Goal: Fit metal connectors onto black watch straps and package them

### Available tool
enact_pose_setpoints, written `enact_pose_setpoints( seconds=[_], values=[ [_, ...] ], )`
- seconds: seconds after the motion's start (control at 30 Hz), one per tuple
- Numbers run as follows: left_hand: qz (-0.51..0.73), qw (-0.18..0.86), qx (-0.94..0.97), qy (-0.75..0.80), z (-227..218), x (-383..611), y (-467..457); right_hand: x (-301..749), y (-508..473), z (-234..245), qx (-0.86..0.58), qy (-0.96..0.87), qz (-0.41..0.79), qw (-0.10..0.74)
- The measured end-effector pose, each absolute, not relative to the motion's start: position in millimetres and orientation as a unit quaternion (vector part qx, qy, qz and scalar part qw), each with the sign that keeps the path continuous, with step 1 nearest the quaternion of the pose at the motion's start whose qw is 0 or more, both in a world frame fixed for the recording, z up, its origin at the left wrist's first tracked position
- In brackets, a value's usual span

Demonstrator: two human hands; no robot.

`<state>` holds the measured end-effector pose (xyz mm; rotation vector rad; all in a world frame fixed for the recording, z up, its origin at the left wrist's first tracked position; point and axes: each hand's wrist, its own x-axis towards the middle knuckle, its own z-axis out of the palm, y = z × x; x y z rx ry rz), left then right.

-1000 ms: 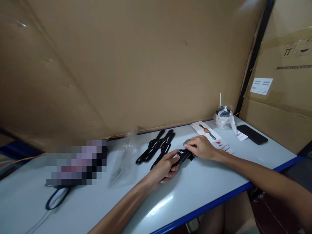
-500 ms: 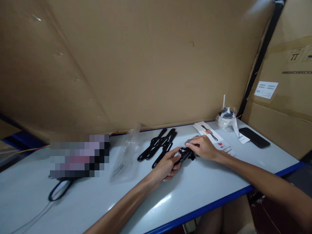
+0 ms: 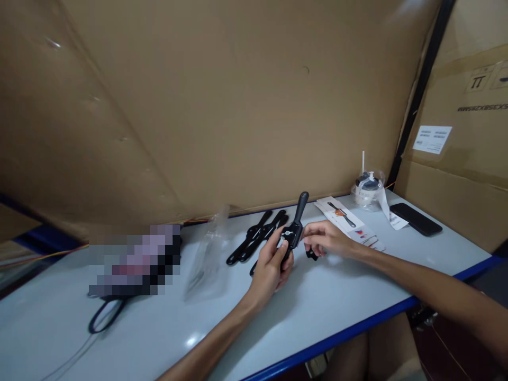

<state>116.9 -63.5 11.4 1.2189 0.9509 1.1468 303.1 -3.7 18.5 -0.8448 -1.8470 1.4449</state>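
Observation:
My left hand [image 3: 271,267] is closed round a black smartwatch [image 3: 294,226], held up above the table [image 3: 222,323] with its strap pointing upward. My right hand [image 3: 327,239] rests on the table just to the right of it, fingers curled in a pinch over a small black piece [image 3: 312,254]. Several more black watches [image 3: 260,234] lie in a pile behind my left hand.
A clear plastic bag [image 3: 208,254] lies left of the pile. Printed leaflets [image 3: 345,218], a bagged small bottle [image 3: 368,189] and a black phone [image 3: 416,218] sit at the right. Black loop cable [image 3: 103,313] lies far left. Cardboard walls stand behind and at the right.
My left hand has lifted the watch off the table and turned it upright. My right hand has let go of it and stays low by the small black piece.

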Motion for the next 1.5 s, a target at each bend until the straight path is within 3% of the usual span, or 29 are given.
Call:
enact_pose_setpoints(
  seconds=[1.5],
  values=[
    [0.492, 0.553, 0.535, 0.408, 8.1, 123.0, -64.9, 296.7, -7.4, 11.7, -0.305, -0.673, 0.587, 0.331]
  ],
)
